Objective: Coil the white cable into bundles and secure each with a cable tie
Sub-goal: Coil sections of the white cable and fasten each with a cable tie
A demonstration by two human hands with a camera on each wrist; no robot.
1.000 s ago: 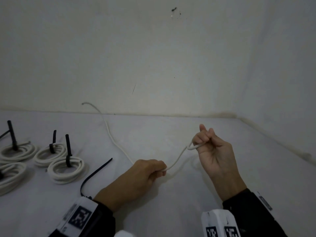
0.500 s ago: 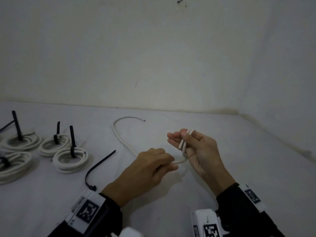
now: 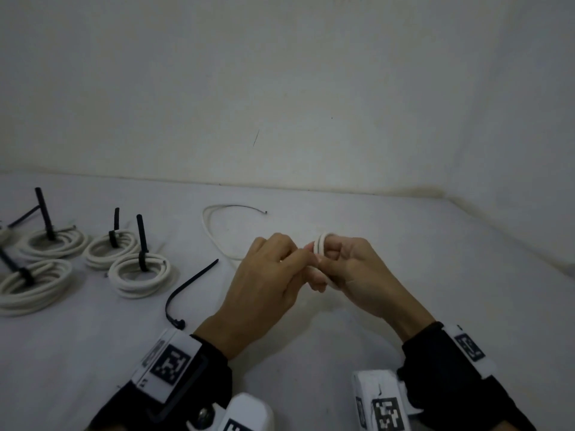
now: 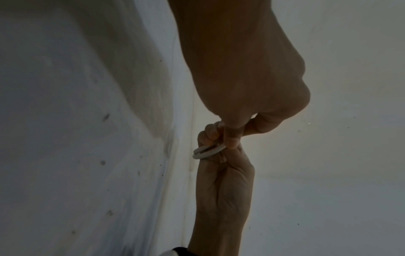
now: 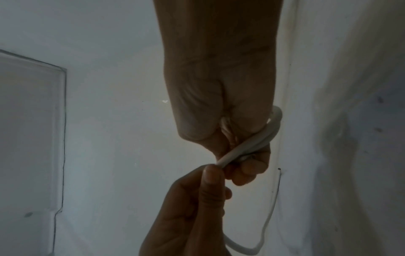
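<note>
A thin white cable (image 3: pixel 208 229) trails over the white surface from my hands toward the back, ending in a dark tip. Loops of it are wound round the fingers of my right hand (image 3: pixel 343 265), showing as a small coil (image 3: pixel 320 245) and again in the left wrist view as a coil (image 4: pixel 207 151). My left hand (image 3: pixel 273 272) pinches the cable (image 5: pixel 245 147) right against the right hand's fingers; in the right wrist view its thumb (image 5: pixel 211 178) presses on the strand. A loose black cable tie (image 3: pixel 189 284) lies left of my left wrist.
Several finished white bundles, each with a black tie standing up, lie at the left: one bundle (image 3: pixel 138 272) nearest, another bundle (image 3: pixel 110 247) behind it, a third bundle (image 3: pixel 51 242) further left. White walls close the back and right.
My hands have come together at the middle. The cable went from one fold in the right hand to a couple of loops round its fingers, and the free tail has been drawn in shorter.
</note>
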